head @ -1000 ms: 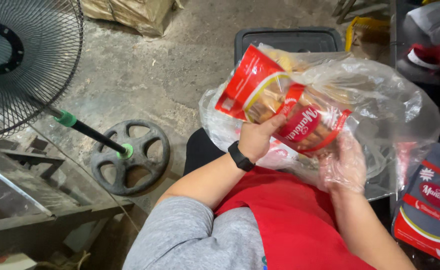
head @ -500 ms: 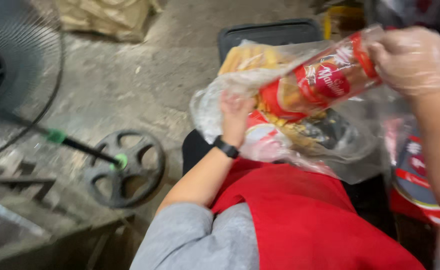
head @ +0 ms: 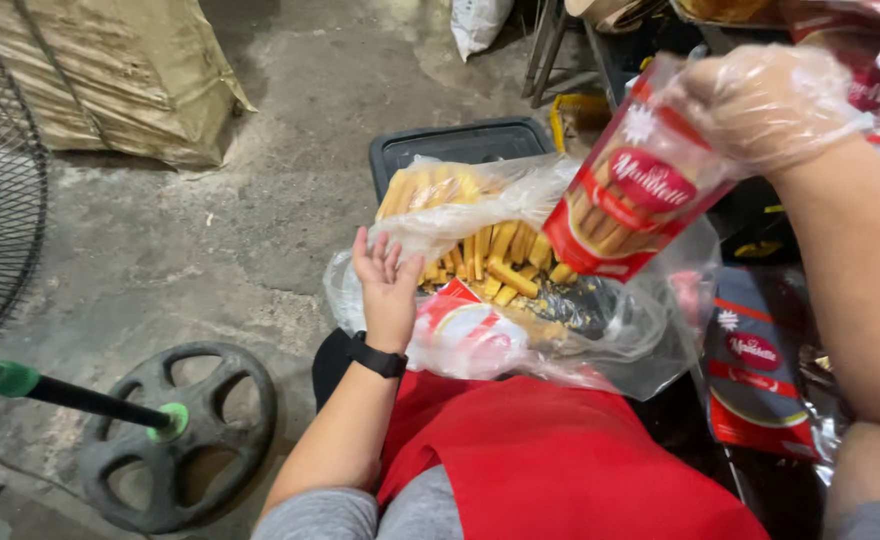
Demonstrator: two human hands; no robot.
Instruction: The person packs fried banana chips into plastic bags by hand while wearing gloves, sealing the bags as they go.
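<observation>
Right hand (head: 765,100) lifts filled pouch (head: 630,195) – left hand (head: 388,290) apparently steadies clear bag (head: 650,340)

Red and white pouch (head: 628,205) with clear window showing tan sticks. Yellow sticks (head: 495,262) in clear plastic bag (head: 650,330). Red apron (head: 550,460), grey sleeve (head: 320,515), black watch (head: 377,358). Right hand (head: 760,100) in clear glove. Black tray (head: 460,145). Black fan base (head: 175,435), green collar on pole (head: 90,400). Grey concrete floor (head: 260,200).
</observation>
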